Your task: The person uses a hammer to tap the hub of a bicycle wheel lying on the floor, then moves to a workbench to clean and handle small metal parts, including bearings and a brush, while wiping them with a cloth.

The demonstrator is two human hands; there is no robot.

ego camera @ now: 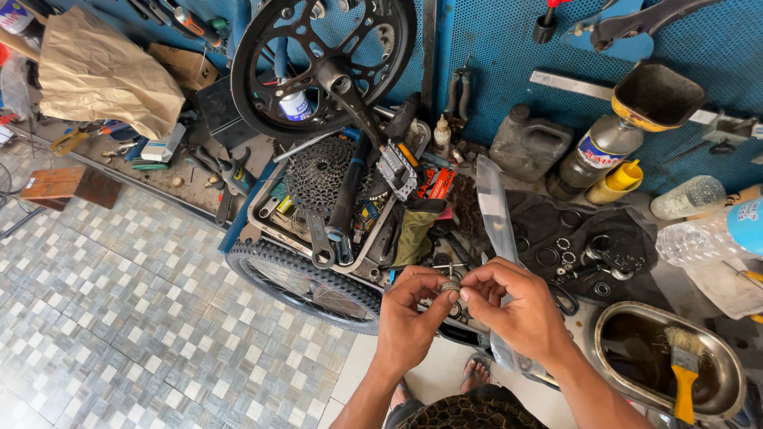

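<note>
- Left hand [409, 318] and right hand [517, 306] met over the near edge of the workbench [699, 294]; fingertips of both pressed together on one small metal ring [451, 287].
- Ring was pinched between left thumb and fingers on one side and right thumb and forefinger on the other; held in the air, clear of the bench.
- Could not tell what kind of ring it was: too small, mostly covered by fingertips.
- Just beyond the hands: a black cloth [588, 230] on the bench with several loose rings and bearings [566, 256] lying on it.
- At the bench's near right corner: an oval metal pan [727, 373] of dark liquid, with a yellow-handled brush [683, 369] standing in it.
- Left of the hands: a knobby bike tyre [306, 278] sticking out past the bench's left edge, over the tiled floor [135, 318].
- Beyond the tyre: a metal tray [262, 202] holding a cassette sprocket [318, 171] and spanners.
- Black crankset [322, 63] with chainring leaned against the blue pegboard wall [509, 48] at the far edge.
- Far right edge: a grey jerrycan [528, 147], a bottle with a funnel [656, 95] on top, a yellow squeeze bottle [616, 181].
</note>
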